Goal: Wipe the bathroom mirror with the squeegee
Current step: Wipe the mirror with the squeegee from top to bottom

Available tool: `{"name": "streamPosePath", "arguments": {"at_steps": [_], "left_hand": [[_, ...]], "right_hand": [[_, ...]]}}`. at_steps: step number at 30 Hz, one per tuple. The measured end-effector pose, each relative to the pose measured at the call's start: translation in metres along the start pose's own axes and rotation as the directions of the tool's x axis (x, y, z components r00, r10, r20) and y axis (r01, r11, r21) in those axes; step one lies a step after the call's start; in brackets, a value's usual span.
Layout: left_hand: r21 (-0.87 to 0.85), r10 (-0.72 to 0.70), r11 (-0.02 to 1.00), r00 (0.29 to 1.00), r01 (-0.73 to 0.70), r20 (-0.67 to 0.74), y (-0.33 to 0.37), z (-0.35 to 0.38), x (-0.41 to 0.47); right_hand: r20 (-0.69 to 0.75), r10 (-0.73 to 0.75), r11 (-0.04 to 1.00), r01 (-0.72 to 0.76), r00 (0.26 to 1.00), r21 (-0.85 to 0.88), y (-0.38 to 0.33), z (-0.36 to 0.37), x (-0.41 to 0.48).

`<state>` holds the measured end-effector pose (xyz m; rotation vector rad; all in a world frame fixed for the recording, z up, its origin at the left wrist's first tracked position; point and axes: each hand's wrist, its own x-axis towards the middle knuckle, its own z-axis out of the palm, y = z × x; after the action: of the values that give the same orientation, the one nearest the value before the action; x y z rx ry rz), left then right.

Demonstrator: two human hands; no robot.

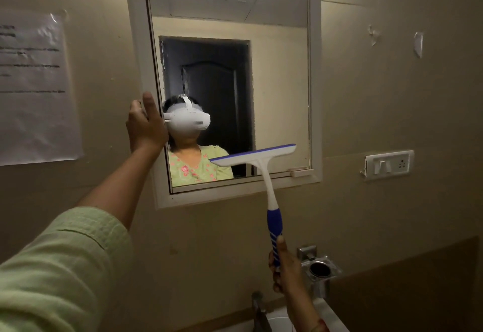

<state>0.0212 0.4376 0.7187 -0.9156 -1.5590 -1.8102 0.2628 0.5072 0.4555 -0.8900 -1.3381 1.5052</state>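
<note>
Right hand (283, 266) fingers wrap squeegee (253, 155) handle; blade above them, low on mirror (279, 83). Left hand (146, 122) fingers grip frame (136, 31); smears (162, 55) above them look unwiped.

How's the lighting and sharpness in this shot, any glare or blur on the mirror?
Head view: dim, warm light; the mirror reflects a ceiling lamp at its top, without harsh glare; streaks smear the reflection beside the left hand; the squeegee is sharp; the notice shows glare, its text blurred.
</note>
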Motion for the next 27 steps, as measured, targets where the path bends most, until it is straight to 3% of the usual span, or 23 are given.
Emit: {"name": "streamPosePath", "arguments": {"at_steps": [15,21,27], "left_hand": [[-0.004,0.000,1.000,1.000,0.000,0.002,0.000,0.000,0.000],[-0.010,-0.010,1.000,1.000,0.010,0.008,0.001,0.000,-0.001],[0.000,-0.013,1.000,1.000,0.013,0.004,0.003,0.000,-0.001]], "right_hand": [[-0.018,-0.023,0.999,0.024,1.000,0.035,0.005,0.010,-0.012],[-0.005,0.029,0.990,-0.028,1.000,0.138,0.018,0.009,-0.023],[0.007,0.008,0.995,-0.008,1.000,0.103,0.008,0.008,-0.024]]}}
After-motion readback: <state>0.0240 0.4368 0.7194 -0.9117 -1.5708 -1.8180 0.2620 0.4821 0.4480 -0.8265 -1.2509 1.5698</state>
